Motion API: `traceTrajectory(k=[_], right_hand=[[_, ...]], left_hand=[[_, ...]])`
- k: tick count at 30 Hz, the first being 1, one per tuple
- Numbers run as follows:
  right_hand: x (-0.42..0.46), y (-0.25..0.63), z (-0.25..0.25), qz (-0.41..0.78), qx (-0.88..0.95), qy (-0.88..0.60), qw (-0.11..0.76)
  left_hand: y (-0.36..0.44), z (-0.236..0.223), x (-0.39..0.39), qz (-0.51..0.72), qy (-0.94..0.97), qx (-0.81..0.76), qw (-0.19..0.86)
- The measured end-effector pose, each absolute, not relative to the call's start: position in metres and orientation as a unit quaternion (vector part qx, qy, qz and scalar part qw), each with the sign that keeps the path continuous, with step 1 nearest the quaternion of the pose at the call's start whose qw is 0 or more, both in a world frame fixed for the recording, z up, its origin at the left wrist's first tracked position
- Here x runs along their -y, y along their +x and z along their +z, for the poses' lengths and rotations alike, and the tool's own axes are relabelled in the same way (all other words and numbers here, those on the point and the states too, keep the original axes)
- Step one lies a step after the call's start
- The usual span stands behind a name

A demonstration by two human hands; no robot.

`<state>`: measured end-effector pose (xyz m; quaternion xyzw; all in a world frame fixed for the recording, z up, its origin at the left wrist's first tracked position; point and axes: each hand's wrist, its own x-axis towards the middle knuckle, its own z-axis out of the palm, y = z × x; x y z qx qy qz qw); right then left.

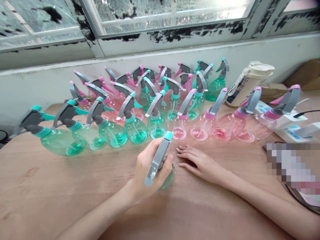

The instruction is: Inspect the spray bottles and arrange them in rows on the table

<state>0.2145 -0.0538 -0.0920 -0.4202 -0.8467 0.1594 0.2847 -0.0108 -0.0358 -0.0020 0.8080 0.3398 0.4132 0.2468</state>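
Observation:
My left hand (147, 166) is wrapped round the neck of a spray bottle (158, 160) with a grey head, a teal nozzle and a green clear body. Most of that body is hidden behind the hand. To its right, my right hand (200, 163) lies on the wooden table (82, 196), fingers stretched out and holding nothing. Just beyond both hands stands a row of spray bottles, green ones such as this green bottle (136, 131) on the left and pink ones such as this pink bottle (203, 127) on the right.
More green and pink spray bottles crowd behind the front row, near the white wall (32, 83). A cream tumbler (247, 83) stands at the back right. White power strips (290, 128) with cables and a pixelated item (295, 170) lie along the right side.

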Motion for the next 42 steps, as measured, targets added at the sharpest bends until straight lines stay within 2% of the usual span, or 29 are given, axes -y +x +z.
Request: traceTrajectory(k=[21, 27, 37, 42], right_hand=[[0.053, 0.216, -0.094, 0.162, 0.847, -0.417, 0.288], [0.054, 0.214, -0.09, 0.161, 0.843, -0.422, 0.293], [0.054, 0.215, -0.092, 0.155, 0.848, -0.419, 0.286], [0.054, 0.215, -0.092, 0.153, 0.847, -0.419, 0.291]], left_hand=[[-0.007, 0.003, 0.038, 0.423, 0.794, -0.362, 0.243], [-0.009, 0.014, 0.034, 0.4, 0.825, -0.323, 0.236], [-0.009, 0.007, 0.036, 0.398, 0.813, -0.349, 0.241], [-0.007, 0.002, 0.038, 0.413, 0.795, -0.394, 0.208]])
